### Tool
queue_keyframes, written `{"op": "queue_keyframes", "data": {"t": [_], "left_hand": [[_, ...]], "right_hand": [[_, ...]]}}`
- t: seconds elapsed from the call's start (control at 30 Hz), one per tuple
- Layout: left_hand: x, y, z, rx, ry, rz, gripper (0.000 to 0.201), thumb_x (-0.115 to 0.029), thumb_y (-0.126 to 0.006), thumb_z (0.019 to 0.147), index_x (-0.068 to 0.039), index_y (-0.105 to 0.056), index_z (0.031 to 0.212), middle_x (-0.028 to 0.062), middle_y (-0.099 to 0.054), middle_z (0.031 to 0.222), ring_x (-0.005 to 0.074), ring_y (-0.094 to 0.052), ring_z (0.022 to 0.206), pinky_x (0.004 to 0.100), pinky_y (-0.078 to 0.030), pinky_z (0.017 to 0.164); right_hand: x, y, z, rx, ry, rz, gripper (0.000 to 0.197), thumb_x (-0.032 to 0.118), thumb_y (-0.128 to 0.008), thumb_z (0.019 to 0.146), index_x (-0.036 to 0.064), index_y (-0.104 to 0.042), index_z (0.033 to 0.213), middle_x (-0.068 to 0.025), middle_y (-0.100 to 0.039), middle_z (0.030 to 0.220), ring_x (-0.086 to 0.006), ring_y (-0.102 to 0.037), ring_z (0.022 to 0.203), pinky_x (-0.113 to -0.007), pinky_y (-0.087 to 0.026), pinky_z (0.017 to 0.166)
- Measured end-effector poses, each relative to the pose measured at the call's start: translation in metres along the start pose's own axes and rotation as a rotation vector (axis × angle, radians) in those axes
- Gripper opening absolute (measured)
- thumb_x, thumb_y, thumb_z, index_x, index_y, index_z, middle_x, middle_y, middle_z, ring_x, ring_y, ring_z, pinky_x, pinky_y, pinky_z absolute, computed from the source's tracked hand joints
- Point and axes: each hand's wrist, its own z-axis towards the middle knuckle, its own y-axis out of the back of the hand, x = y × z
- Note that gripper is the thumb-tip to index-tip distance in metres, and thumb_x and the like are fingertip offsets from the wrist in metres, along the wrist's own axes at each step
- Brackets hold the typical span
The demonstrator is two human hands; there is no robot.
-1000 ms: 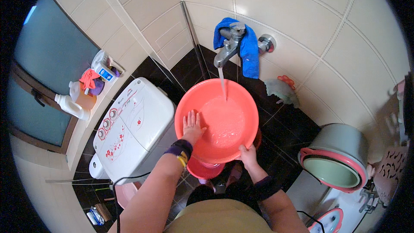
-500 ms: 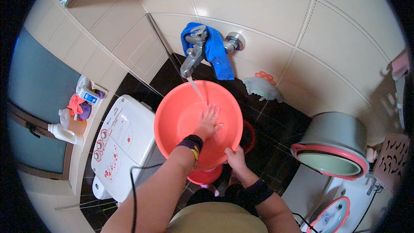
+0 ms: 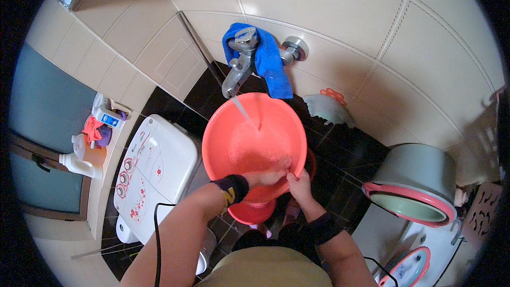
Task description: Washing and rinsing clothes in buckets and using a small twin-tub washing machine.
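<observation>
The coral basin point(image 3: 222, 141) partly hides a red tub point(image 3: 252, 214).

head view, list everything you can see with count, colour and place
faucet: 1, chrome, upper middle, running
cloth: 1, blue, draped over faucet
coral basin: 1, coral, middle, under faucet
container: 1, red, partly hidden below coral basin
washing machine: 1, white with red print, left
bottles: at least 3, white and orange, far left
grey tub: 1, grey, right
green basin: 1, green with pink rim, right
small basin: 1, pink-rimmed, lower right
tiles: many, beige above, black below
wristbands: 2, dark, one per wrist
left hand: 1, bare, inside coral basin
right hand: 1, bare, gripping its rim, lower right
</observation>
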Motion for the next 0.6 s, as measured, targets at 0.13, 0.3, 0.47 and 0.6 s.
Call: {"op": "queue_keyframes", "data": {"t": [0.13, 0.3, 0.47, 0.6], "left_hand": [[0.006, 0.014, -0.049, 0.235, 0.098, 0.413, 0.044, -0.019, -0.036, 0.090, -0.001, -0.039, 0.130, 0.0215, -0.038, 0.134, 0.0296, -0.035, 0.124, 0.0361, -0.025, 0.106], [0.047, 0.094, -0.151, 0.112, 0.071, 0.952, 0.036, -0.026, -0.042, 0.086, -0.013, -0.055, 0.117, 0.0086, -0.052, 0.123, 0.0273, -0.047, 0.116, 0.0407, -0.031, 0.104], [0.023, 0.158, -0.132, 0.247, 0.143, 1.759, 0.051, -0.029, -0.044, 0.082, -0.013, -0.045, 0.131, 0.0079, -0.046, 0.133, 0.0240, -0.036, 0.128, 0.0413, -0.020, 0.110], [0.016, 0.189, -0.105, 0.093, 0.230, 2.283, 0.059, -0.035, -0.037, 0.091, -0.007, -0.025, 0.141, 0.0076, -0.020, 0.149, 0.0219, -0.017, 0.138, 0.0431, -0.008, 0.113]], "right_hand": [[0.003, 0.002, 0.010, -0.062, 0.017, 0.166, 0.034, 0.005, -0.052, 0.076, -0.0019, -0.054, 0.109, -0.0130, -0.064, 0.097, -0.0222, -0.062, 0.087, -0.032, -0.047, 0.076], [0.013, -0.018, 0.002, -0.032, -0.077, 0.153, 0.034, 0.004, -0.052, 0.076, -0.0029, -0.053, 0.110, -0.0134, -0.064, 0.101, -0.0224, -0.061, 0.091, -0.032, -0.047, 0.079], [0.010, -0.001, -0.001, 0.005, -0.046, 0.106, 0.034, 0.002, -0.050, 0.076, -0.0029, -0.053, 0.110, -0.0118, -0.064, 0.099, -0.0203, -0.061, 0.089, -0.032, -0.047, 0.079], [0.043, -0.017, -0.017, 0.106, -0.386, 0.212, 0.032, 0.001, -0.050, 0.076, -0.0032, -0.055, 0.107, -0.0095, -0.064, 0.097, -0.0185, -0.060, 0.088, -0.030, -0.047, 0.078]]}}
